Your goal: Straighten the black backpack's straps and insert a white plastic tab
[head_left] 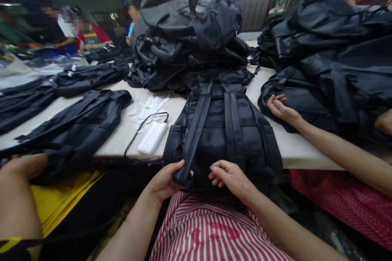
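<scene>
Pinching the lower end of one shoulder strap [196,142], the left hand [165,180] holds one black backpack [212,140] overhanging the near edge of the table [306,151]; there too, the right hand [229,176] curls loosely, fingers parted. Farther back on the table I count two tall bag heaps [190,36].

From afar I am seeing the backpack [211,142] showing a smooth, leather-like sheen, the bag pile [186,38] behind it gleaming along its creases, and the striped cloth [208,228] before it looking matt.
</scene>
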Demonstrator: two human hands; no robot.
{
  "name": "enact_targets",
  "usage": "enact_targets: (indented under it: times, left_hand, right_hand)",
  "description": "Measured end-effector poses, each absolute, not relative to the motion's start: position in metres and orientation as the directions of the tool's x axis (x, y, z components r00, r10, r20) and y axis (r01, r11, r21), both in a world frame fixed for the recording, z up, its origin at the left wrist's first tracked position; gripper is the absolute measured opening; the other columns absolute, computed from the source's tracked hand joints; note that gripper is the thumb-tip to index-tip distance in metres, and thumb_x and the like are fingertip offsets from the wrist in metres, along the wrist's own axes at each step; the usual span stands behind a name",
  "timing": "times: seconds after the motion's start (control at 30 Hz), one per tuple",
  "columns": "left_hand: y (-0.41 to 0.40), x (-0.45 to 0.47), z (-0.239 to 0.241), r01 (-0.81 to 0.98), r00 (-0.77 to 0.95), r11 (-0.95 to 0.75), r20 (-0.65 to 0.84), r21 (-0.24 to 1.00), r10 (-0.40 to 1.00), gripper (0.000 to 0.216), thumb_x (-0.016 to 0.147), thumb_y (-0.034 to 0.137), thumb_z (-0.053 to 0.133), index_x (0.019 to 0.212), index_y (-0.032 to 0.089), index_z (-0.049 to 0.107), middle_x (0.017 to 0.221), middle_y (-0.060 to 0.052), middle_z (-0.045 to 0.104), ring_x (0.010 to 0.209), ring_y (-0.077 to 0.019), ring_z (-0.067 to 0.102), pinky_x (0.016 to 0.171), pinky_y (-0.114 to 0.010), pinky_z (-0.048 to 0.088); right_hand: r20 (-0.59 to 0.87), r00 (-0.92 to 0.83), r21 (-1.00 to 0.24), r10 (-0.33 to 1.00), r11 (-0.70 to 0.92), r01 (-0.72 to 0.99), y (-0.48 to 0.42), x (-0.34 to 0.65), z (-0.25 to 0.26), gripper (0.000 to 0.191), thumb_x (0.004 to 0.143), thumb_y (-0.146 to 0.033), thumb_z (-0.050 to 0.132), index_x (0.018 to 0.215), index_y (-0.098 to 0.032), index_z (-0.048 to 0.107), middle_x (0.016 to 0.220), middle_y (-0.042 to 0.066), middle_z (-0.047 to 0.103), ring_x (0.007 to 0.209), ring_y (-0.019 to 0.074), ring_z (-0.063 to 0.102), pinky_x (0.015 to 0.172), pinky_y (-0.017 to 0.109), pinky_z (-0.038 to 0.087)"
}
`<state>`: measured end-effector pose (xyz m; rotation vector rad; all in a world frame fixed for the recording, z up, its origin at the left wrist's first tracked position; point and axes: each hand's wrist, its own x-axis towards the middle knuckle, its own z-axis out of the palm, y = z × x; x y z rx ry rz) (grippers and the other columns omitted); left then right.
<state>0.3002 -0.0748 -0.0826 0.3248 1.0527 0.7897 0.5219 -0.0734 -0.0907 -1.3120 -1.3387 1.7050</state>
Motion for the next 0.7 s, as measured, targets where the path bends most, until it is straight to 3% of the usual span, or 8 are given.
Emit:
enact_targets:
  times: [0.1, 0.23, 0.47, 0.6, 0.7]
  left_hand:
    - [-0.077, 0.304, -0.084, -0.380, 0.275, 0.682, -0.628, 0.624, 0.728, 0.022, 0.083, 0.027, 0.058, 0.084, 0.006, 0.067, 0.072, -0.008, 0.069, 0.059, -0.0156, 0.065, 0.053, -0.028, 0.055]
    - [-0.078, 0.306, -0.085, -0.357, 0.281, 0.666, -0.604, 0.655, 0.745, 0.023, 0.080, 0.028, 0.062, 0.088, 0.007, 0.067, 0.071, -0.008, 0.069, 0.057, -0.0155, 0.064, 0.053, -0.027, 0.054]
    - [-0.076, 0.301, -0.092, -0.415, 0.284, 0.677, -0.621, 0.607, 0.731, 0.022, 0.079, 0.030, 0.064, 0.085, 0.009, 0.067, 0.068, -0.006, 0.068, 0.054, -0.0137, 0.062, 0.051, -0.025, 0.052]
    - [-0.075, 0.306, -0.091, -0.340, 0.306, 0.672, -0.598, 0.658, 0.741, 0.026, 0.078, 0.032, 0.065, 0.089, 0.008, 0.066, 0.072, -0.007, 0.069, 0.058, -0.0145, 0.063, 0.057, -0.027, 0.053]
    - [-0.080, 0.315, -0.083, -0.294, 0.298, 0.650, -0.579, 0.700, 0.759, 0.034, 0.077, 0.038, 0.064, 0.090, 0.006, 0.066, 0.074, -0.010, 0.069, 0.061, -0.0153, 0.063, 0.061, -0.029, 0.053]
  right_hand:
    - [-0.341, -0.426, -0.939, 0.838, -0.319, 0.125, -0.061, 0.509, -0.081, 0.030, 0.083, -0.039, 0.047, 0.095, -0.015, 0.060, 0.085, 0.008, 0.067, 0.071, 0.0148, 0.063, 0.056, 0.024, 0.044]
    - [-0.355, -0.486, -0.916, 0.798, -0.402, 0.008, -0.047, 0.492, -0.076, 0.033, 0.084, -0.032, 0.044, 0.111, -0.018, 0.056, 0.087, 0.006, 0.068, 0.077, 0.0150, 0.064, 0.062, 0.025, 0.043]
    - [-0.294, -0.536, -0.935, 0.791, -0.355, -0.010, -0.032, 0.479, -0.075, 0.031, 0.075, -0.025, 0.051, 0.104, -0.021, 0.061, 0.079, 0.002, 0.067, 0.073, 0.0137, 0.063, 0.061, 0.022, 0.042]
    - [-0.276, -0.486, -0.958, 0.829, -0.280, 0.067, -0.021, 0.480, -0.074, 0.032, 0.067, -0.018, 0.051, 0.096, -0.017, 0.063, 0.074, 0.001, 0.065, 0.064, 0.0125, 0.058, 0.048, 0.019, 0.037]
    - [-0.247, -0.514, -0.969, 0.822, -0.224, 0.107, -0.023, 0.481, -0.073, 0.032, 0.068, -0.021, 0.051, 0.097, -0.016, 0.063, 0.075, 0.001, 0.064, 0.058, 0.0113, 0.054, 0.045, 0.018, 0.036]
